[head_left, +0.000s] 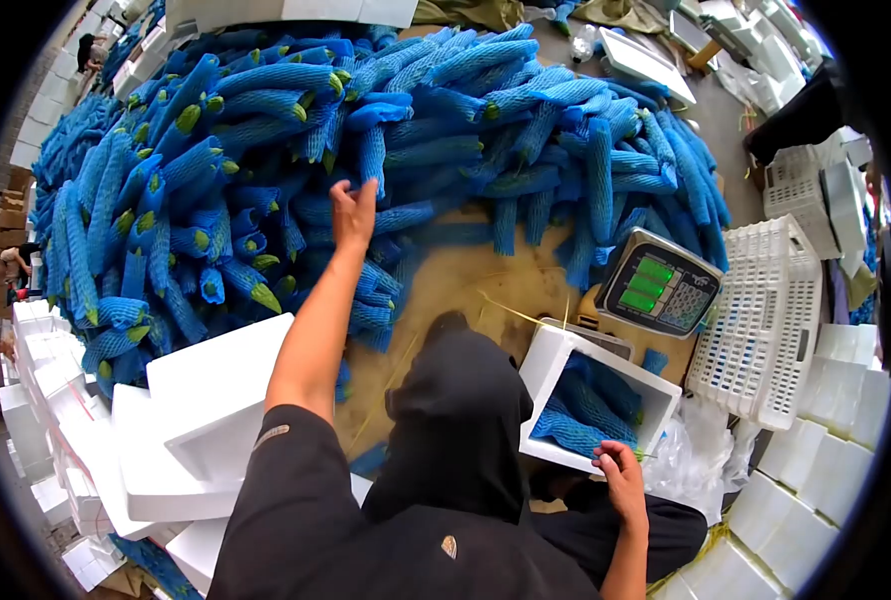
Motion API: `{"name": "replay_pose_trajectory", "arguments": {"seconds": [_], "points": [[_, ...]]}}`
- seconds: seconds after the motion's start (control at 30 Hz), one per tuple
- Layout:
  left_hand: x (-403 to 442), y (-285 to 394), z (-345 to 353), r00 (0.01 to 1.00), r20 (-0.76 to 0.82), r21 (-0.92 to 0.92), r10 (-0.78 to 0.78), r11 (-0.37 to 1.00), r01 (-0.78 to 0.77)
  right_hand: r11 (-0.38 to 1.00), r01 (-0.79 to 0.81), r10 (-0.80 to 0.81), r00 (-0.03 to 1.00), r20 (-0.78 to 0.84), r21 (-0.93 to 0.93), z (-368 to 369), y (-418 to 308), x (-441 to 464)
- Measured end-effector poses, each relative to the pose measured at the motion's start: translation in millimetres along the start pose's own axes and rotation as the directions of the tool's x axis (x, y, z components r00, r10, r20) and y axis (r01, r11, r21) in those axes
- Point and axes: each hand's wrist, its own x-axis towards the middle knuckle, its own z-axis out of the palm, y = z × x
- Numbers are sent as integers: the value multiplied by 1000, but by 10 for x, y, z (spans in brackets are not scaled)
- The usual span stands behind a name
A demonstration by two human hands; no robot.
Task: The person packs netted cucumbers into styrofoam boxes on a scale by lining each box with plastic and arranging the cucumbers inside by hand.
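My left hand (354,212) reaches over the pile with its thumb and forefinger apart. Its fingertips are at the lower end of a long green vegetable in a blue foam net sleeve (372,160); whether they touch it I cannot tell. At the near right corner of a white foam box (541,375) is my right hand (623,485), its fingers curled together. What they hold, if anything, is too small to make out. Several blue-sleeved vegetables (586,405) lie inside this box. A large heap of the same sleeved vegetables (196,170) spreads ahead and to the left.
A digital scale display (661,283) with green figures stands beyond the box. White plastic crates (756,320) are on the right, with stacked foam boxes (796,505) nearer me. More foam boxes (216,380) lean at the left. Another person's dark-clothed leg (801,120) shows far right.
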Motion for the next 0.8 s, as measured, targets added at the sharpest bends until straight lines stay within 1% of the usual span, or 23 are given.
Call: {"name": "replay_pose_trajectory", "arguments": {"seconds": [0.03,0.07,0.1,0.17,0.2,0.3,0.33,0.37,0.4,0.43,0.47,0.5,0.53,0.57,0.6,0.63,0.7,0.77,0.8], "points": [[-108,221,12,994,-53,-207,-97,975,84,1000,0,0,1000,8,0,-3,0,-47],[-130,379,22,981,-56,-245,-187,955,168,1000,3,-3,1000,14,1,-2,-22,-97],[438,571,240,982,53,-274,-180,943,188,997,74,-74,997,22,5,140,-216,408],[727,531,248,925,273,-218,-264,920,326,996,82,-80,994,68,-29,287,-445,454],[767,439,320,972,150,-95,-183,976,198,994,100,-96,992,82,-43,379,-617,480],[603,548,436,952,203,-271,-229,921,279,972,227,-218,969,119,-66,602,-1075,738],[579,441,513,947,165,-296,-277,902,315,967,246,-237,962,132,-60,682,-1204,833],[482,239,569,963,164,-433,-214,861,265,962,268,-258,954,154,-49,778,-1331,971],[204,225,556,966,150,-475,-208,842,255,937,344,-326,924,201,-62,887,-1431,1135],[-209,367,516,979,126,-529,-158,825,201,943,332,-325,919,222,3,1053,-1544,1289],[-485,297,538,984,154,-550,-87,820,159,942,335,-322,916,240,-14,1237,-1722,1424],[-804,366,519,982,185,-524,-21,844,117,936,351,-334,905,263,-19,1418,-1832,1600],[-1141,499,459,965,263,-467,19,877,110,952,301,-303,904,300,56,1594,-1916,1779],[-1224,168,618,957,241,-331,165,940,-79,956,251,-290,895,340,155,1784,-2017,1926],[-1397,147,613,885,271,-139,378,925,-352,941,281,-333,876,349,190,1958,-2049,2124],[-1536,178,560,758,348,44,551,799,-600,943,273,-316,916,249,191,2180,-2136,2249],[-1613,406,401,639,435,-158,634,752,-640,889,249,-330,930,161,384,2316,-2223,2322],[-1522,532,233,669,488,-232,560,823,-519,791,233,-323,944,64,566,2380,-2274,2345],[-1327,528,80,750,506,-200,426,904,-378,812,192,-284,955,86,550,2302,-2292,2306]]}}
